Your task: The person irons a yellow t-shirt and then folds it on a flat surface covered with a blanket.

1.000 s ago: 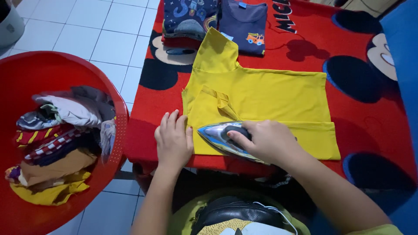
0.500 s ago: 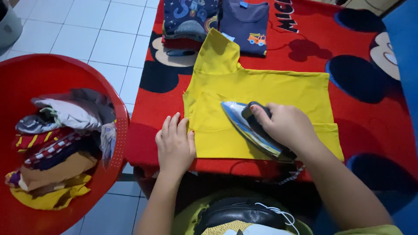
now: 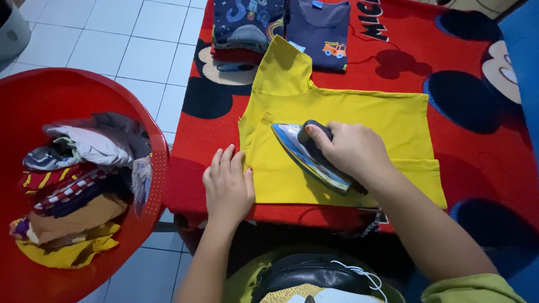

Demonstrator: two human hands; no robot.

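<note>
A folded yellow shirt (image 3: 365, 112) lies flat on a red cartoon-print cloth (image 3: 393, 50). My right hand (image 3: 351, 148) grips the dark handle of a shiny metal clothes iron (image 3: 300, 151), which rests on the shirt with its tip pointing up-left. My left hand (image 3: 227, 182) lies flat, fingers apart, pressing the shirt's near-left corner against the cloth.
A red plastic basin (image 3: 62, 90) at the left holds a heap of crumpled clothes (image 3: 78, 179) over a white tiled floor (image 3: 129, 39). Two folded dark blue garments (image 3: 320, 31) lie at the cloth's far edge. A blue surface (image 3: 522, 33) borders the right.
The iron slid from the shirt's near edge up and to the left across the fold, flattening the small flap there. My left hand stayed at the near-left corner.
</note>
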